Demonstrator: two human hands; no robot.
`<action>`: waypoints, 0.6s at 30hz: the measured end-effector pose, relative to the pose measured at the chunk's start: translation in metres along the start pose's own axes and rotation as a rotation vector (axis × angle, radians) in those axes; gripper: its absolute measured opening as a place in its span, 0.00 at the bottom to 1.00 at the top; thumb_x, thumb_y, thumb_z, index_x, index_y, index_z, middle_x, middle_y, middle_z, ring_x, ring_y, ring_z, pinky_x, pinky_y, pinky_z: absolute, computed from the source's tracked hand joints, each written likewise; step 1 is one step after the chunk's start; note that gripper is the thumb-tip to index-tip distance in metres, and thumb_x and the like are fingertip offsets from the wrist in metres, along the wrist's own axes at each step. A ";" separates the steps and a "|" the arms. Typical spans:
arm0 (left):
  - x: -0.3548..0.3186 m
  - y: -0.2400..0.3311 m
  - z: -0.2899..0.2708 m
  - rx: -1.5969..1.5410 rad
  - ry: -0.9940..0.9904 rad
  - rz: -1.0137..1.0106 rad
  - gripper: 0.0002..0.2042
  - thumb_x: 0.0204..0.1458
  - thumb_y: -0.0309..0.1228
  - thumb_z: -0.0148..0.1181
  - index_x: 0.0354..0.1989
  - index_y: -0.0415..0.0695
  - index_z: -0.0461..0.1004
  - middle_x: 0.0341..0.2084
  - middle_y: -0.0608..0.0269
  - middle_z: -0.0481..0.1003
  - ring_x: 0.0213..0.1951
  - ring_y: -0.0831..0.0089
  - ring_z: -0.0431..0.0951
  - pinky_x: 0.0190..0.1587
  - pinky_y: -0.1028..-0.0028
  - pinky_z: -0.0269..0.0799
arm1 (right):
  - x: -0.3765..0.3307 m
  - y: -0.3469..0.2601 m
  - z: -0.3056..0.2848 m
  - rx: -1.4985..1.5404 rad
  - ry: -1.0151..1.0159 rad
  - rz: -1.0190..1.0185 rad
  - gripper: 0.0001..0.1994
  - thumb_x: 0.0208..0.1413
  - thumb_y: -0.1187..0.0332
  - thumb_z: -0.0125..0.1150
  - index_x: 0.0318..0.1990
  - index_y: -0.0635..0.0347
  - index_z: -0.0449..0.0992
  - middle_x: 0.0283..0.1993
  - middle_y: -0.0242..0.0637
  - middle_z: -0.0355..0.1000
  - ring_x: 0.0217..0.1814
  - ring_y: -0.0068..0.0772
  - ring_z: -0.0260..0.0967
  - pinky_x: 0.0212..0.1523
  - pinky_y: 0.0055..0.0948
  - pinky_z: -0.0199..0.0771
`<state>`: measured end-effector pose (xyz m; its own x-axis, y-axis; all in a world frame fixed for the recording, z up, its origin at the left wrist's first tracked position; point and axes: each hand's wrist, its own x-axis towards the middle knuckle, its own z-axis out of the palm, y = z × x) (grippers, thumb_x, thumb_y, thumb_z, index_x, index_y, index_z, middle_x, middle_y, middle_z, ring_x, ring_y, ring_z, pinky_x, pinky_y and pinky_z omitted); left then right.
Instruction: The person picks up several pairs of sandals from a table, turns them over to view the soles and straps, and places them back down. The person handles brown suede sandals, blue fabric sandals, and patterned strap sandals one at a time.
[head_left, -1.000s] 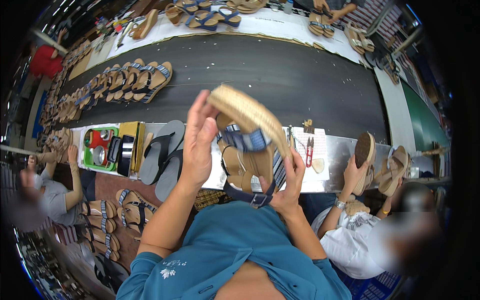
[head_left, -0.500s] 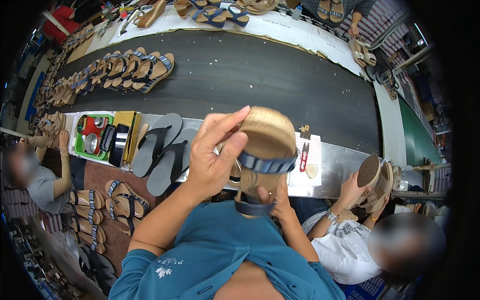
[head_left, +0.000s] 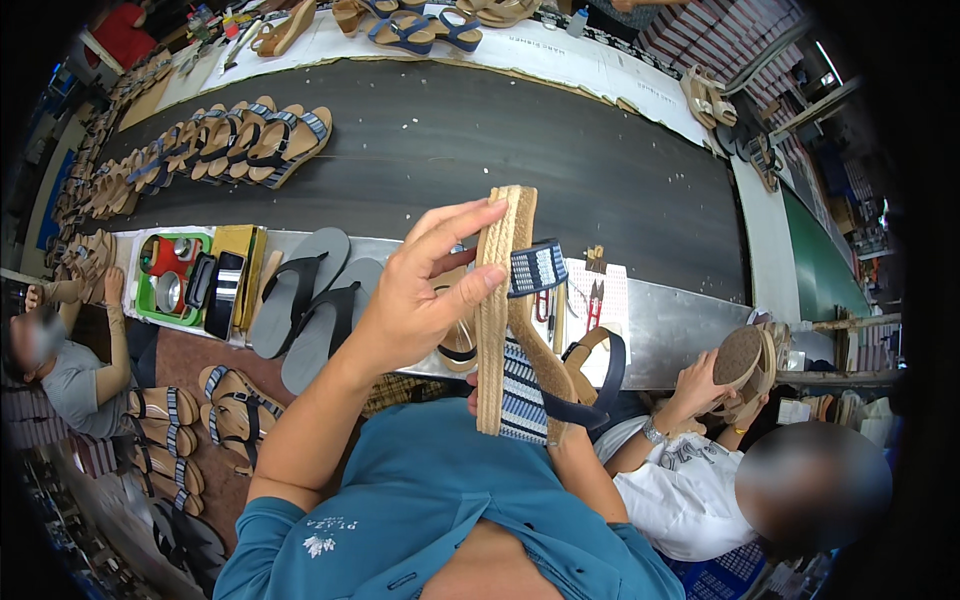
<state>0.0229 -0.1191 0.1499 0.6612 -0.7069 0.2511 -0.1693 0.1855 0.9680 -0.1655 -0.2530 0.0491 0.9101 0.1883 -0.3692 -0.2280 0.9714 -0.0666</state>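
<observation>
I hold a wedge sandal (head_left: 493, 330) upright on its end in front of my chest, its woven sole edge turned toward me. Its toe strap is blue and white patterned, its heel strap navy with a buckle, and the wedge side is striped. My left hand (head_left: 420, 290) pinches the upper end, fingers and thumb closed on the sole. Lower down, my right hand (head_left: 473, 396) grips the heel end from behind; most of it is hidden by the sandal. Behind my left hand, another sandal (head_left: 457, 335) lies partly hidden on the metal bench (head_left: 660, 330).
Grey flip-flops (head_left: 305, 295) and a green tray (head_left: 150, 290) sit at left. Red-handled snips (head_left: 595, 300) lie on paper at right. Beyond is a dark conveyor belt (head_left: 520, 140) with a sandal row (head_left: 230, 140). Co-workers sit either side; the right one holds sandals (head_left: 745, 365).
My hands have turned the sandal from showing its footbed to standing edge-on. Its heel strap now sticks out to the right. Across the belt, a person's hand has moved away from the white sandals.
</observation>
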 end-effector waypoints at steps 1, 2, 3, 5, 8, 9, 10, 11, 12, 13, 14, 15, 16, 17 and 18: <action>0.001 -0.001 0.000 -0.006 0.026 -0.007 0.23 0.58 0.30 0.58 0.62 0.42 0.66 0.59 0.54 0.63 0.59 0.65 0.68 0.59 0.66 0.70 | 0.003 -0.001 -0.003 -0.021 -0.012 0.000 0.38 0.62 0.42 0.44 0.64 0.73 0.56 0.55 0.71 0.63 0.52 0.73 0.68 0.49 0.58 0.77; 0.003 -0.005 0.001 -0.036 0.034 -0.023 0.23 0.58 0.30 0.58 0.62 0.42 0.66 0.59 0.55 0.63 0.59 0.65 0.68 0.58 0.67 0.71 | 0.000 -0.001 -0.005 -0.037 -0.002 -0.021 0.39 0.62 0.42 0.44 0.65 0.73 0.56 0.56 0.71 0.63 0.53 0.73 0.68 0.49 0.58 0.77; 0.005 -0.008 0.003 -0.065 0.041 -0.040 0.22 0.59 0.29 0.58 0.62 0.41 0.66 0.59 0.55 0.64 0.59 0.66 0.69 0.58 0.68 0.71 | -0.001 -0.001 -0.008 0.026 -0.068 -0.019 0.39 0.61 0.43 0.46 0.66 0.72 0.54 0.58 0.70 0.62 0.54 0.72 0.67 0.51 0.59 0.75; 0.002 -0.018 0.002 -0.038 0.067 -0.045 0.23 0.60 0.29 0.56 0.64 0.41 0.63 0.60 0.55 0.64 0.58 0.69 0.68 0.57 0.71 0.71 | 0.000 0.002 -0.054 -0.360 -0.040 -0.137 0.35 0.59 0.49 0.52 0.64 0.71 0.58 0.56 0.62 0.64 0.53 0.59 0.68 0.50 0.52 0.75; -0.007 -0.034 -0.001 -0.094 0.150 -0.079 0.24 0.61 0.29 0.54 0.65 0.39 0.61 0.60 0.54 0.65 0.59 0.68 0.68 0.58 0.71 0.69 | 0.000 -0.002 -0.067 -0.397 -0.077 -0.207 0.24 0.57 0.62 0.63 0.56 0.67 0.69 0.49 0.35 0.74 0.47 0.22 0.73 0.45 0.28 0.76; -0.009 -0.042 -0.001 -0.117 0.173 -0.085 0.24 0.61 0.29 0.54 0.65 0.38 0.60 0.60 0.53 0.65 0.59 0.68 0.68 0.58 0.71 0.68 | 0.002 -0.008 -0.059 -0.352 -0.119 -0.229 0.20 0.61 0.61 0.59 0.55 0.65 0.70 0.47 0.35 0.74 0.45 0.21 0.73 0.45 0.27 0.76; -0.015 -0.049 -0.003 -0.096 0.203 -0.146 0.23 0.62 0.29 0.52 0.65 0.38 0.61 0.60 0.50 0.65 0.59 0.65 0.68 0.60 0.68 0.64 | 0.004 -0.013 -0.051 -0.306 -0.162 -0.251 0.17 0.65 0.61 0.54 0.54 0.64 0.71 0.45 0.34 0.75 0.44 0.20 0.73 0.45 0.25 0.75; -0.025 -0.058 -0.009 -0.056 0.214 -0.216 0.23 0.62 0.29 0.53 0.64 0.39 0.61 0.60 0.50 0.66 0.59 0.66 0.68 0.59 0.69 0.65 | 0.007 -0.017 -0.034 -0.454 0.038 -0.306 0.18 0.64 0.60 0.54 0.54 0.65 0.71 0.45 0.35 0.75 0.45 0.21 0.72 0.46 0.25 0.74; -0.035 -0.071 -0.017 -0.019 0.226 -0.283 0.22 0.62 0.30 0.53 0.64 0.39 0.62 0.59 0.50 0.66 0.59 0.66 0.68 0.59 0.69 0.65 | 0.008 -0.020 -0.017 -0.601 0.252 -0.328 0.20 0.64 0.59 0.55 0.55 0.66 0.71 0.46 0.36 0.74 0.46 0.22 0.71 0.48 0.25 0.72; -0.044 -0.085 -0.022 0.018 0.229 -0.353 0.22 0.61 0.30 0.54 0.64 0.39 0.63 0.59 0.50 0.66 0.58 0.67 0.69 0.58 0.70 0.66 | 0.015 -0.022 0.007 -0.877 0.443 -0.417 0.21 0.63 0.58 0.55 0.56 0.66 0.70 0.47 0.35 0.73 0.47 0.22 0.70 0.49 0.24 0.70; -0.055 -0.099 -0.025 0.030 0.289 -0.406 0.20 0.61 0.31 0.55 0.61 0.39 0.66 0.56 0.53 0.69 0.55 0.71 0.71 0.56 0.72 0.68 | 0.022 -0.023 0.007 -0.982 0.512 -0.457 0.23 0.64 0.57 0.53 0.56 0.68 0.69 0.48 0.35 0.72 0.49 0.23 0.68 0.50 0.24 0.67; -0.065 -0.109 -0.027 0.026 0.300 -0.482 0.20 0.61 0.32 0.55 0.60 0.39 0.67 0.55 0.54 0.70 0.53 0.72 0.71 0.55 0.72 0.68 | 0.026 -0.026 -0.006 -1.026 0.574 -0.453 0.25 0.64 0.55 0.54 0.57 0.69 0.68 0.49 0.36 0.71 0.51 0.24 0.66 0.53 0.24 0.65; -0.075 -0.117 -0.029 0.022 0.315 -0.558 0.19 0.61 0.32 0.55 0.59 0.39 0.67 0.54 0.56 0.71 0.52 0.73 0.71 0.55 0.72 0.68 | 0.030 -0.031 -0.015 -1.002 0.575 -0.437 0.25 0.63 0.55 0.54 0.57 0.70 0.68 0.49 0.36 0.71 0.52 0.24 0.66 0.54 0.24 0.65; -0.083 -0.123 -0.031 0.017 0.331 -0.632 0.18 0.61 0.32 0.55 0.58 0.39 0.68 0.52 0.57 0.71 0.51 0.74 0.72 0.54 0.73 0.69 | 0.034 -0.035 -0.024 -0.979 0.575 -0.421 0.25 0.63 0.55 0.54 0.57 0.70 0.68 0.50 0.37 0.71 0.52 0.25 0.66 0.55 0.24 0.64; -0.091 -0.128 -0.031 0.052 0.311 -0.682 0.16 0.61 0.32 0.55 0.55 0.39 0.70 0.48 0.61 0.73 0.48 0.76 0.72 0.51 0.75 0.69 | 0.038 -0.038 -0.032 -0.986 0.628 -0.388 0.25 0.63 0.54 0.54 0.57 0.70 0.68 0.50 0.37 0.71 0.52 0.25 0.65 0.55 0.24 0.63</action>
<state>0.0075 -0.0572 0.0031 0.8062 -0.4268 -0.4097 0.3230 -0.2627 0.9092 -0.1336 -0.2870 0.0084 0.7134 -0.4556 -0.5325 -0.3914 0.3713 -0.8420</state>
